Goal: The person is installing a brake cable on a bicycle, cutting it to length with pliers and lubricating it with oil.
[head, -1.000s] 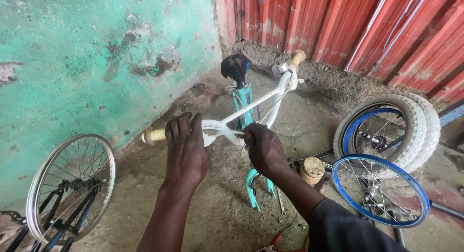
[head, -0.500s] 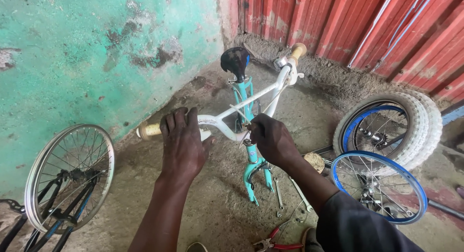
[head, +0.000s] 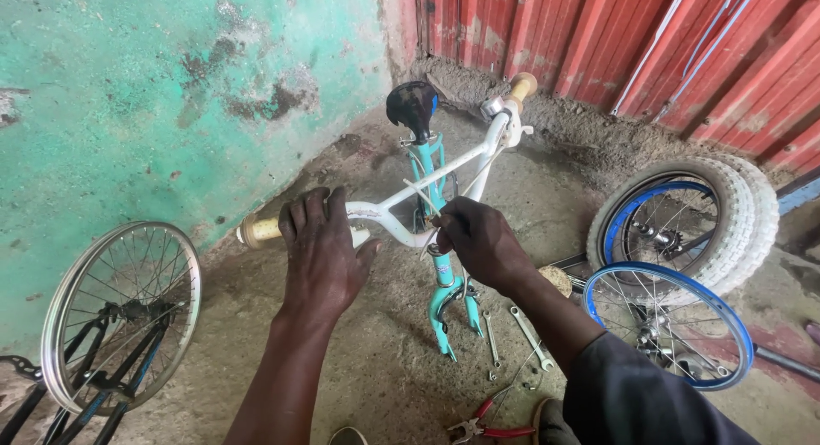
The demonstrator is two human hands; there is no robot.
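Gripping the white handlebar with both hands; left hand lies over the bar just beside the tan grip, fingers curled down and clamped on the tube; right hand closed around the bar at the stem, above the teal fork. Small teal bicycle frame stands wheel-less on the dirt floor, black saddle at the far end. Judgement: bar is rigid metal, smooth, likely slippery where bare; frame light but unsteady on the fork tips; best held near stem and grip. Spanners and red pliers lie near the fork; loose wheels to the right.
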